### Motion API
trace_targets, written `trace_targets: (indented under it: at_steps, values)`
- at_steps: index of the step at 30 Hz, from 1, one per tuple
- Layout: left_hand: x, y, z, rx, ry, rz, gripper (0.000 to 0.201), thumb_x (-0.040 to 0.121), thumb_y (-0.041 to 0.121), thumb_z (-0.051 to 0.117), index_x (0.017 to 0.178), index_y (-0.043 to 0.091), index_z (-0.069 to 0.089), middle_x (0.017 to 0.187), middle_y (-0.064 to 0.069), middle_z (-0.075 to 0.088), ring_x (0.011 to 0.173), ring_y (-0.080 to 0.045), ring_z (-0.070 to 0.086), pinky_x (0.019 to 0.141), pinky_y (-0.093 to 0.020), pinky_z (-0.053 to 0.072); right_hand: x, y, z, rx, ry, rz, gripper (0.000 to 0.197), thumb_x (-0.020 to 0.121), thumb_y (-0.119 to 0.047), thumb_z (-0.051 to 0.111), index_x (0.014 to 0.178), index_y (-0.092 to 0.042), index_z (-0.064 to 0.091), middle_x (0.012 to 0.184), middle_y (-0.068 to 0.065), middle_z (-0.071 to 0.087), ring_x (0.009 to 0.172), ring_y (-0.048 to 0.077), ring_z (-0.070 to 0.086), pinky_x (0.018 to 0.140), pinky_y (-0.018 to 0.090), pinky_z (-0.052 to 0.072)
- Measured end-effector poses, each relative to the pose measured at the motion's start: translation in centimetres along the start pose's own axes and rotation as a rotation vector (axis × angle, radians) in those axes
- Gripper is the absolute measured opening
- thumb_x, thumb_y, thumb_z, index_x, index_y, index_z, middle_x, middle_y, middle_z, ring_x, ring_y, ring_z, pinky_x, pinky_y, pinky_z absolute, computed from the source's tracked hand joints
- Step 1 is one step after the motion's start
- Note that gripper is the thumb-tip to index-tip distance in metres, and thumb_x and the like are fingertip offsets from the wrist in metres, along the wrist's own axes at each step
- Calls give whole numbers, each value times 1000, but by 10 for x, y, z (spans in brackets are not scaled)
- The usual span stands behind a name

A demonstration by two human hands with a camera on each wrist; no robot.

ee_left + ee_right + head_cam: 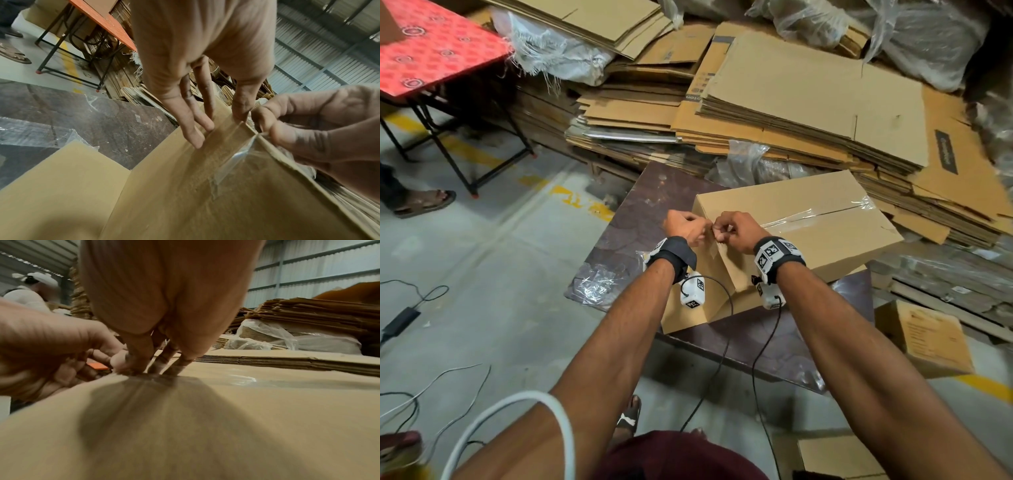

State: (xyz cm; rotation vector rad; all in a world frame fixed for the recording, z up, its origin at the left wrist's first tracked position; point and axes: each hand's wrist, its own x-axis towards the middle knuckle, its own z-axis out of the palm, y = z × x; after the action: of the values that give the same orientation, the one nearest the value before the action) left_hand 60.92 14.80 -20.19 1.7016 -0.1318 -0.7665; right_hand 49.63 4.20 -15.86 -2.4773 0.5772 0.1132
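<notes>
A closed cardboard box sits on a dark brown table, with clear tape running along its top seam and down its near end. Both hands meet at that taped edge. My left hand lays straight fingers on the tape on the box's end face, thumb at the edge. My right hand has its fingers curled and pinches the tape at the edge. In the right wrist view its fingertips press at the rim of the box top.
Stacks of flattened cartons and plastic-wrapped bundles crowd behind and right of the box. A red folding table stands far left, with another person's sandalled foot near it. A small box lies on the floor at right. Cables trail across the floor.
</notes>
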Motion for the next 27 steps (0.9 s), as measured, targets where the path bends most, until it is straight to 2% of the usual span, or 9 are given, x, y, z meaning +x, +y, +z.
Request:
trace_targets:
  at_steps: [3,5,9,11,13,16,19,23,27]
  values:
    - [3,-11,0,-2,-19,42,12,68,14,86,72,11,75,72,-12,75,68,-29,76,65,-46,65,0,4,-4,90,22,18,13,87,3,71,84,-10,71,88,0,68,79,11,59,72,12,47]
    - [8,-36,0,-6,-71,104,14,72,28,84,79,21,75,82,-6,78,81,-27,77,80,-48,64,1,4,-4,143,83,54,13,86,1,75,84,-11,73,87,3,71,79,11,61,77,22,53]
    - [-26,-62,-4,-46,-241,143,8,93,16,74,100,21,73,104,-2,74,102,-25,71,97,-48,58,3,4,-3,167,129,71,22,80,4,80,82,-18,74,82,5,72,76,11,62,76,26,55]
    - [-34,-61,-5,-18,-249,173,15,89,10,79,101,16,71,101,0,73,98,-22,71,94,-42,59,3,0,-3,164,138,61,26,76,7,81,84,-18,76,78,2,70,71,7,60,69,18,52]
    - [-32,-57,-4,36,-236,203,10,89,8,78,90,16,72,93,-5,75,93,-26,73,91,-45,60,4,-5,-6,138,135,75,26,70,9,81,85,-12,78,80,4,71,70,7,59,61,12,50]
    - [-29,-47,-8,115,-264,182,18,93,1,70,81,15,70,85,-14,72,81,-30,71,86,-47,61,7,-11,-12,57,68,160,26,65,3,87,86,-10,78,81,8,73,69,12,62,62,21,56]
    - [-29,-32,-12,192,-298,133,15,93,-4,66,80,4,68,77,-16,68,64,-21,67,66,-33,62,8,-12,-12,44,24,227,25,67,-2,89,86,-13,77,83,11,76,68,15,63,65,26,57]
    - [-34,-11,-14,91,-236,32,14,92,-9,63,102,1,61,74,-16,64,48,-15,57,49,-25,54,2,-15,-12,94,2,218,22,72,0,80,88,-15,78,87,11,77,70,13,64,61,22,57]
    - [-37,13,-17,-70,-271,-1,28,96,-12,52,119,4,50,87,-24,67,57,-20,61,53,-27,55,-3,-15,-20,108,-56,187,25,77,0,76,94,-18,81,92,5,75,76,12,63,60,20,50]
